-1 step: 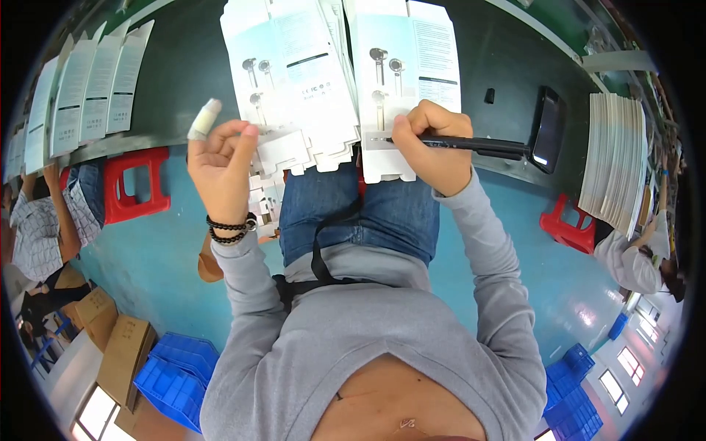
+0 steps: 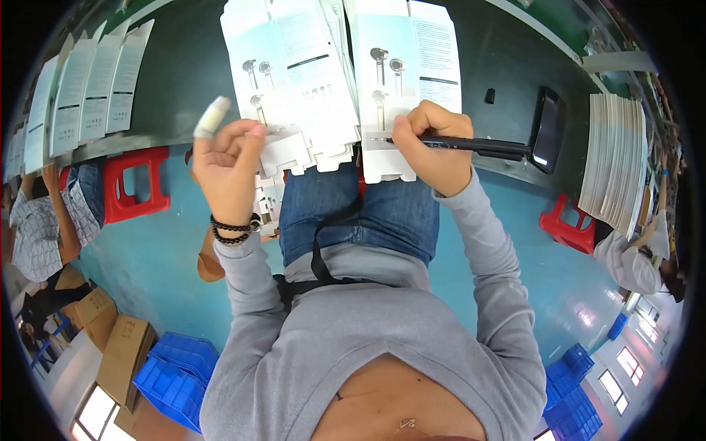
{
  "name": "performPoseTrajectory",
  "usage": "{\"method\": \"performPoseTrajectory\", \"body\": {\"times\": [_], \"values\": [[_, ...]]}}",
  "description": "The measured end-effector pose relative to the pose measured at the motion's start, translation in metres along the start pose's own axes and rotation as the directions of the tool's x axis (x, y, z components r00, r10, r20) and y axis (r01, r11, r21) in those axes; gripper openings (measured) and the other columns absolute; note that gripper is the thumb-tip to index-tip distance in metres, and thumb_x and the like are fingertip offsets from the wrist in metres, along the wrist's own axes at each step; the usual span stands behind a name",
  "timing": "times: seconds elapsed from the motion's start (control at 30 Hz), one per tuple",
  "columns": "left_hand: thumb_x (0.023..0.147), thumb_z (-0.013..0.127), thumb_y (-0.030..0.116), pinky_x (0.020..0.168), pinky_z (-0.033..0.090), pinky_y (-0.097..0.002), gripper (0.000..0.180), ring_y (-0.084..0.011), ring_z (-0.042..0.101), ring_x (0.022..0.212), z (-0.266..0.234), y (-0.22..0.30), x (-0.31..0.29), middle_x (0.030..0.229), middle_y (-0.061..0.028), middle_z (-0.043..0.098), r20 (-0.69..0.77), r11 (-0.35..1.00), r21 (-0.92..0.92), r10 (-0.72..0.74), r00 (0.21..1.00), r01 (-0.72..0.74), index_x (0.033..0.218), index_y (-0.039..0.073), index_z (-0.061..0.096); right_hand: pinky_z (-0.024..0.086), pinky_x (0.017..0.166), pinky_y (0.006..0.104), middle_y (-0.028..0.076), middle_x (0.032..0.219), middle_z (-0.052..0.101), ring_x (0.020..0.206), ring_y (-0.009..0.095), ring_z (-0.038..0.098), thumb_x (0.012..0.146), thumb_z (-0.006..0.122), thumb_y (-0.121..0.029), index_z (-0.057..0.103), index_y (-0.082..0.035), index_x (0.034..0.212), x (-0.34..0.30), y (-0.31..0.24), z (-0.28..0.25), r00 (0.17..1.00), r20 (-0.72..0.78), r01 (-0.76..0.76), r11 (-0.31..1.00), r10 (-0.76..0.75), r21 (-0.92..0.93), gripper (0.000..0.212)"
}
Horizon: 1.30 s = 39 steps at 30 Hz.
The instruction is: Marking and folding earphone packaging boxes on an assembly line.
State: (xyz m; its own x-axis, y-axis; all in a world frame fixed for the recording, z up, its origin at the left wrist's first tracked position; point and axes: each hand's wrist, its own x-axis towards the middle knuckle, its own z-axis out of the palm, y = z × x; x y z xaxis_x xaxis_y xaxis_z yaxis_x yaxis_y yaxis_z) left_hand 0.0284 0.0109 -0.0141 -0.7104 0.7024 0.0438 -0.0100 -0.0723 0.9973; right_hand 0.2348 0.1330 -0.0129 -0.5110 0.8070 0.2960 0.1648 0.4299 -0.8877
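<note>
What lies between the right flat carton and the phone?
In the head view, a small black piece; the pen in the right hand also extends there.

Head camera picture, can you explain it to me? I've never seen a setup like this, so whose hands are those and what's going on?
There's no machine here: these are a person's own bare hands. The camera is worn on their head and looks down; its wide fisheye lens bends straight edges.

On the dark table lie a left pile of flat printed cartons and a right carton. Farther right are a small black piece and a black phone.

The right hand holds a black pen over the right carton's lower part. The left hand, with a pale cover on one finger, is beside the left pile; I can't tell whether it touches.
</note>
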Motion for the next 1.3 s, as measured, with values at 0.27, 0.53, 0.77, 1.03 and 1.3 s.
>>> {"method": "performPoseTrajectory", "body": {"times": [0.27, 0.53, 0.77, 1.03, 1.3], "values": [[0.081, 0.059, 0.001, 0.058, 0.046, -0.0171, 0.048, -0.0063, 0.057, 0.064, 0.034, 0.004, -0.02, 0.1, -0.0179, 0.062, 0.323, 0.989, 0.0, -0.137, 0.936, 0.145, 0.123, -0.003, 0.039, 0.032, 0.042, 0.0214, 0.0, 0.049, 0.049, 0.045, 0.004, 0.04, 0.073, 0.063, -0.003, 0.043, -0.004, 0.056, 0.0, 0.0, 0.002, 0.999, 0.023, 0.034, 0.997, -0.033, -0.063, 0.026], [0.082, 0.06, 0.004, 0.057, 0.046, -0.0176, 0.046, -0.0106, 0.061, 0.071, 0.05, 0.004, -0.038, 0.107, -0.0176, 0.06, 0.461, 0.979, 0.003, -0.181, 0.869, 0.202, 0.122, -0.004, 0.04, 0.035, 0.045, 0.0204, 0.002, 0.055, 0.053, 0.049, 0.004, 0.044, 0.076, 0.059, 0.002, 0.041, -0.004, 0.057, -0.003, 0.001, -0.002, 0.993, -0.005, -0.118, 0.974, 0.122, 0.192, 0.027], [0.078, 0.061, -0.004, 0.061, 0.049, -0.0198, 0.054, -0.0142, 0.062, 0.082, 0.05, 0.02, -0.045, 0.107, -0.0199, 0.059, 0.34, 0.99, -0.056, -0.105, 0.935, 0.131, 0.126, -0.004, 0.036, 0.037, 0.048, 0.0203, 0.004, 0.058, 0.055, 0.052, 0.005, 0.047, 0.078, 0.057, 0.004, 0.04, -0.005, 0.061, -0.001, -0.014, 0.005, 0.99, 0.059, -0.141, 0.885, 0.129, 0.444, 0.025], [0.077, 0.058, -0.009, 0.063, 0.049, -0.0202, 0.061, -0.0129, 0.062, 0.081, 0.014, 0.018, -0.026, 0.104, -0.0189, 0.059, 0.075, 0.983, -0.183, -0.003, 0.997, 0.016, 0.13, 0.0, 0.029, 0.039, 0.047, 0.0225, 0.009, 0.056, 0.051, 0.049, 0.01, 0.044, 0.077, 0.049, 0.005, 0.037, -0.005, 0.061, 0.006, -0.016, -0.014, 0.952, -0.289, 0.076, 0.839, 0.1, 0.539, 0.023], [0.077, 0.059, -0.009, 0.058, 0.044, -0.0163, 0.058, -0.0056, 0.054, 0.069, -0.011, 0.005, -0.01, 0.106, -0.0168, 0.059, 0.005, 0.992, 0.074, 0.102, 0.995, -0.102, 0.128, 0.001, 0.034, 0.032, 0.044, 0.0193, 0.001, 0.052, 0.052, 0.047, 0.003, 0.041, 0.074, 0.061, 0.0, 0.042, -0.002, 0.057, -0.004, -0.003, -0.001, 0.999, 0.0, -0.039, 0.999, 0.039, 0.031, 0.026]]}}
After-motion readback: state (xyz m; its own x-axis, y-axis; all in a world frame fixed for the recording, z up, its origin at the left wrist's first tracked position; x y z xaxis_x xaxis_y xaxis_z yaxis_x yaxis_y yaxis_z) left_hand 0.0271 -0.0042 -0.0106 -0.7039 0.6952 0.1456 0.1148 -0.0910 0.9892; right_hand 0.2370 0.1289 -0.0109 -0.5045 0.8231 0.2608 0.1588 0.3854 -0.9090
